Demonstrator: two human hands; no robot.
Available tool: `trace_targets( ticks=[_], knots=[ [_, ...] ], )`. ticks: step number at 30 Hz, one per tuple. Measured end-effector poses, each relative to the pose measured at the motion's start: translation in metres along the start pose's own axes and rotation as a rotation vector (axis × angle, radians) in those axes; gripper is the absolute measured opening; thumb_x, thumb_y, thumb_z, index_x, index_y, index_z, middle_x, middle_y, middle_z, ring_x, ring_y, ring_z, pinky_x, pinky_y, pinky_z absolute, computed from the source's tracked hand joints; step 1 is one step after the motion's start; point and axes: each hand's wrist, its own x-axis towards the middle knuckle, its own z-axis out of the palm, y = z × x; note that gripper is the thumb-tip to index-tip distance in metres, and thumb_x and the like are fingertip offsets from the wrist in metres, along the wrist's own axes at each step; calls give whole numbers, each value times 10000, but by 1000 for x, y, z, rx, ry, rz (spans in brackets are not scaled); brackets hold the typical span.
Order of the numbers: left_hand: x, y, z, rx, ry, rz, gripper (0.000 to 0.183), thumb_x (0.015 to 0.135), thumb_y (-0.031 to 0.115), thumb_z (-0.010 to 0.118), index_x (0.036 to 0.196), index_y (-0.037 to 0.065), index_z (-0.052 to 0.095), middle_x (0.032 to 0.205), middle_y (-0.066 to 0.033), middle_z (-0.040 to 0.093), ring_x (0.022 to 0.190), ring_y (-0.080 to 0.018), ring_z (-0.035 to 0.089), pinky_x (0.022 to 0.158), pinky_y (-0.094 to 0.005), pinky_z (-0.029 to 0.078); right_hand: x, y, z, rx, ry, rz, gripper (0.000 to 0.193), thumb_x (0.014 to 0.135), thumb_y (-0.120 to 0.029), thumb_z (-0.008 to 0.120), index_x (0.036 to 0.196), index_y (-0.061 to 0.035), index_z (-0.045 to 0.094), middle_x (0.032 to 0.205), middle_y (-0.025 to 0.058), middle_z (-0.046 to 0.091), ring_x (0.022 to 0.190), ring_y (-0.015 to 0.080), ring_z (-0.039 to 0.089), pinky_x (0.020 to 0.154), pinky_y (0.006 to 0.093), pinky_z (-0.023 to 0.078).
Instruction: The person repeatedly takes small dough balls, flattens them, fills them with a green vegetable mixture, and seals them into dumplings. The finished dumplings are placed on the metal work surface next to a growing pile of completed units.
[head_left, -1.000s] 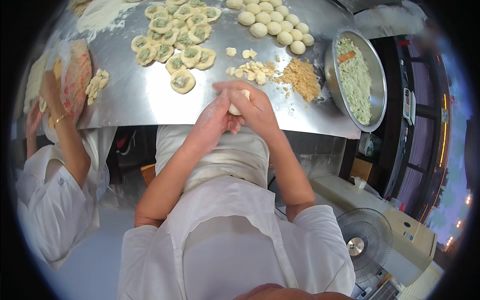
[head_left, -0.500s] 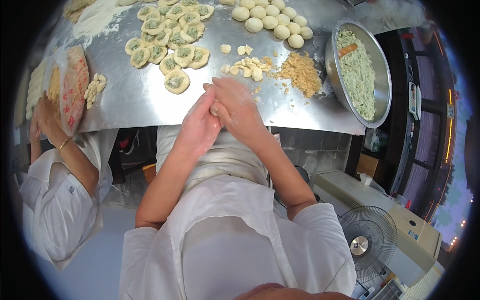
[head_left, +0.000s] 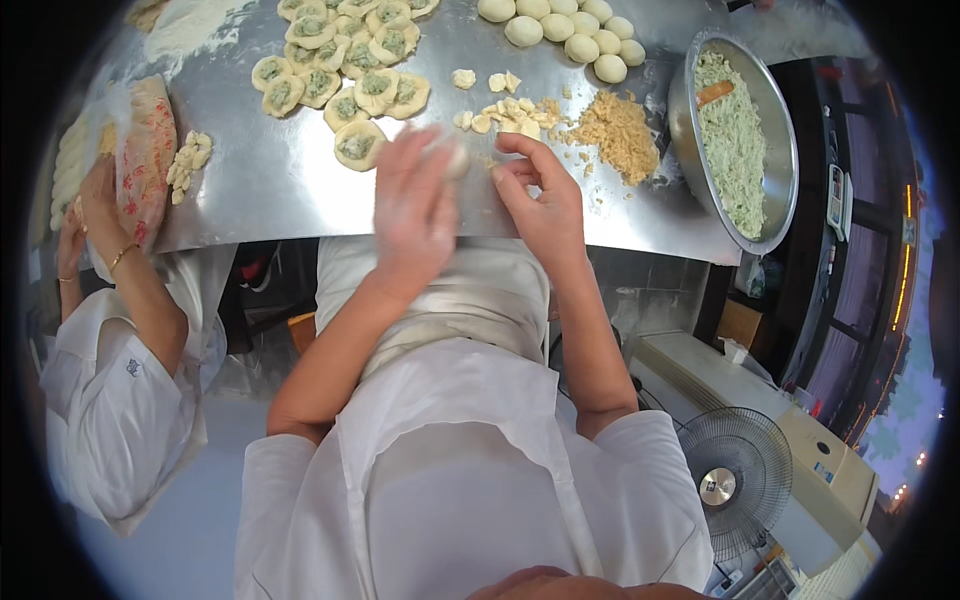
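Dough ball (head_left: pixel 457 162), pale and smeared by blur, at the left hand's (head_left: pixel 412 205) fingers above the counter (head_left: pixel 285 185); part hidden, cannot tell whether gripped or loose. Right hand (head_left: pixel 548 205) apart from it, thumb and forefinger curled toward each other; cannot tell whether anything is pinched. Filled dough rounds (head_left: pixel 376 84) cut off at top edge. Orange-brown piece (head_left: pixel 714 92) in green filling (head_left: pixel 735 150), kind unclear.

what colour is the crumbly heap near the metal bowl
The crumbly heap is golden tan, best seen in the head view.
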Motion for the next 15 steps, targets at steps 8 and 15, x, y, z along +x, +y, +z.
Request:
trace_targets(
  ticks=[8,15],
  knots=[
    [-3,-43,-40,-10,47,55,268,743,-100,617,960,29,704,1051,-126,688,1015,-328,638,894,-406,526,8,0,48,-528,-8,-262,652,809,-257,826,1352,-42,534,1247,187,588,1024,364,628,858,435,533],
    [-8,-52,-29,-24,33,82,235,679,-84,667,877,39,694,937,-98,705,793,-295,668,694,-380,545,47,-12,39,-371,-21,-201,552,803,-175,804,1285,-55,564,1114,180,634,899,352,665,768,435,553]
  ],
)
